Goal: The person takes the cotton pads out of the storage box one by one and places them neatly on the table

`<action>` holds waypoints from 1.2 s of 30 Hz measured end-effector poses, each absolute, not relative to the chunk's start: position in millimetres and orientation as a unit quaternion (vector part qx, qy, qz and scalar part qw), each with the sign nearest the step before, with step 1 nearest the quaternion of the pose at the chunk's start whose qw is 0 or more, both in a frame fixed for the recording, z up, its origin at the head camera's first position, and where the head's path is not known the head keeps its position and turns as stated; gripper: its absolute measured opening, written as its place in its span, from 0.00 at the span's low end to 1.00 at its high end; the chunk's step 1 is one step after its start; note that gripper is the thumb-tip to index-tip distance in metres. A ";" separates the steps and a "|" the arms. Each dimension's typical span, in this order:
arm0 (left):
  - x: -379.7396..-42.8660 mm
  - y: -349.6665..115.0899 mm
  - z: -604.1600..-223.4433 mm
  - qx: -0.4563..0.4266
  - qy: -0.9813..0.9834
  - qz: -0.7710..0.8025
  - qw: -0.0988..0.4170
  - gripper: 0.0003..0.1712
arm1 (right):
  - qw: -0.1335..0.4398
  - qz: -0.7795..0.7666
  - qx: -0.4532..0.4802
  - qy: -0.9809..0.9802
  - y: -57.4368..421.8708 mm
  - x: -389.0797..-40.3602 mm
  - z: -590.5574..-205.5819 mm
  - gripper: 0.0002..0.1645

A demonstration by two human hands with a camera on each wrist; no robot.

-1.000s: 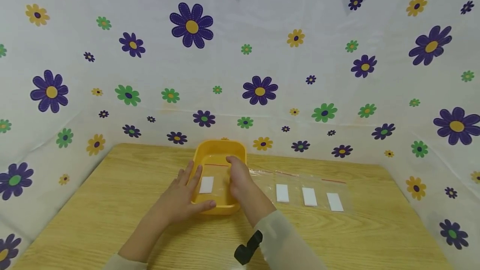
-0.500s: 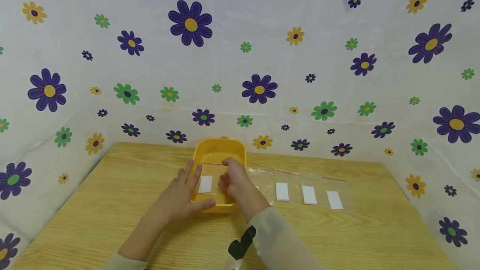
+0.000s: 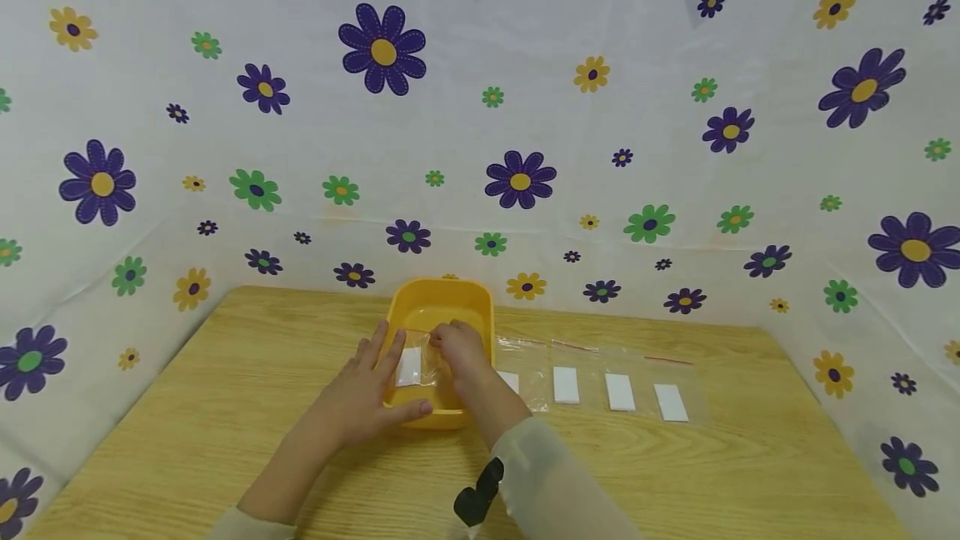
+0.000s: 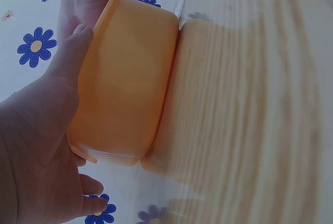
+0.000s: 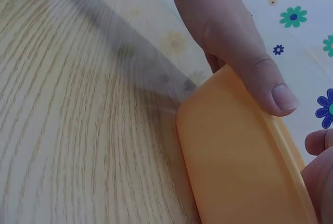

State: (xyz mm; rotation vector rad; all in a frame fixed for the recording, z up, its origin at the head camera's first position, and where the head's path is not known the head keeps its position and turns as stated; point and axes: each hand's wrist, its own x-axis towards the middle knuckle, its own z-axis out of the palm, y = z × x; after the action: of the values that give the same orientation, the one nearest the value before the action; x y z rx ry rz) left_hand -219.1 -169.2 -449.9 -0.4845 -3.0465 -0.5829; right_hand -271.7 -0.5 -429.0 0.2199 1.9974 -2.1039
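A yellow plastic bin (image 3: 444, 418) stands on the table near the back wall. In it lies a clear zip bag (image 3: 430, 368) with a red seal line and a white rectangular piece (image 3: 408, 366). My left hand (image 3: 358, 397) rests over the bin's left side, fingers spread, the thumb across the near rim. With curled fingers my right hand (image 3: 463, 359) pinches the zip bag near its top right; the fingertips are partly hidden. Both wrist views show the bin's outer wall (image 4: 125, 78) close up, with a thumb over its edge.
To the right of the bin, several clear zip bags (image 3: 619, 392) lie in a row on the wooden table (image 3: 675, 473), each with a white rectangle. The nearest one is partly covered by my right forearm. A flower-printed cloth (image 3: 450, 132) encloses the back and sides.
My right hand has moved left from the bin's right side, its fingers closing on the zip bag, which now looks wrinkled. The left hand stays where it was.
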 end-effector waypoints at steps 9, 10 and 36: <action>-220.0 -169.4 -449.5 -0.153 -0.971 -0.185 0.002 0.64 | 0.114 -0.781 0.094 0.607 -2.2 -273.2 -427.2 0.38; -219.9 -169.6 -449.3 -0.154 -0.971 -0.184 0.002 0.64 | 0.120 -0.787 0.107 0.596 -1.5 -273.4 -427.5 0.35; -216.8 -167.8 -446.0 -0.160 -0.970 -0.182 0.000 0.64 | 0.117 -0.793 0.060 0.595 7.8 -269.1 -418.8 0.19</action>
State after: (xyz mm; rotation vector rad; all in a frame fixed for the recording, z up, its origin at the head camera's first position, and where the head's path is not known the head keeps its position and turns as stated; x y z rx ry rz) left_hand -216.8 -167.8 -446.0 -0.5039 -3.0474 -0.5708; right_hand -269.1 7.8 -418.8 0.1742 1.7421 -2.3195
